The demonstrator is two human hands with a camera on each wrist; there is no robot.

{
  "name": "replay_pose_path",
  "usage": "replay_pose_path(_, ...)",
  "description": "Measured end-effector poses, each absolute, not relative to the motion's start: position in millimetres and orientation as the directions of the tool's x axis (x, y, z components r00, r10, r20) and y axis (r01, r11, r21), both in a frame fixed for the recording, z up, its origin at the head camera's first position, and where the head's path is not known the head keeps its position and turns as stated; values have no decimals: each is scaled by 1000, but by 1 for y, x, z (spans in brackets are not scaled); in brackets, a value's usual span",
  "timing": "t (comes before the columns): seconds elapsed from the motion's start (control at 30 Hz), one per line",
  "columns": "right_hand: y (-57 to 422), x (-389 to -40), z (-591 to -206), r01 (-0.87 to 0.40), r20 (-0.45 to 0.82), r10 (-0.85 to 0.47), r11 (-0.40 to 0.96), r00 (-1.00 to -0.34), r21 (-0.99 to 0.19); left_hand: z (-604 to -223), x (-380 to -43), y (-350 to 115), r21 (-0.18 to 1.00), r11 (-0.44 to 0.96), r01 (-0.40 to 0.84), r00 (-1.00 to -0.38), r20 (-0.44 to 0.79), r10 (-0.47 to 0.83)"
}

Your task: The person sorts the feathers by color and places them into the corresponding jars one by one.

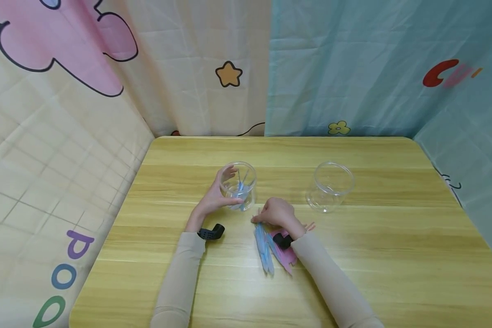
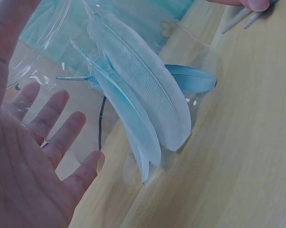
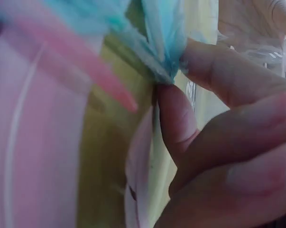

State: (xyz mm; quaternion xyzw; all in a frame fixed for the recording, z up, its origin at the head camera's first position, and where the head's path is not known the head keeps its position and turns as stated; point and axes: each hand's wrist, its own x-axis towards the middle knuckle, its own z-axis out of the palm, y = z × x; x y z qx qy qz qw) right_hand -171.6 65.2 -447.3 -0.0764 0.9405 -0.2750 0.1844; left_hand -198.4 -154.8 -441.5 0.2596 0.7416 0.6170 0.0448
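Observation:
In the head view my left hand (image 1: 214,197) holds a clear jar (image 1: 253,193), thumb along the near side and fingers round the far side. Several pale blue feathers (image 2: 147,80) lean inside it, quills upward. To the right of this jar, my right hand (image 1: 278,212) is over a small pile on the table. Its thumb and forefinger pinch the narrow end of a blue feather (image 3: 164,42). Blue feathers (image 1: 263,250) and pink feathers (image 1: 288,260) lie under and beside that hand, some hidden by the wrist.
A second clear jar (image 1: 315,198) stands upright on the wooden table (image 1: 393,255), right of the hands. Printed curtains (image 1: 188,68) hang behind the table and along its sides. Each wrist carries a black camera mount (image 1: 213,232).

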Motion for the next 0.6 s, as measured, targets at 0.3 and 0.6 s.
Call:
replay_pose_path(0.3, 65, -172, -450, 23, -350, -268, 764, -897, -645, -443, -199, -156, 942, 99, 320, -865, 248, 436)
replay_pose_path(0.6, 72, -170, -454, 75, -365, -325, 648, -872, -758, -444, -200, -156, 946, 88, 312, -859, 241, 451)
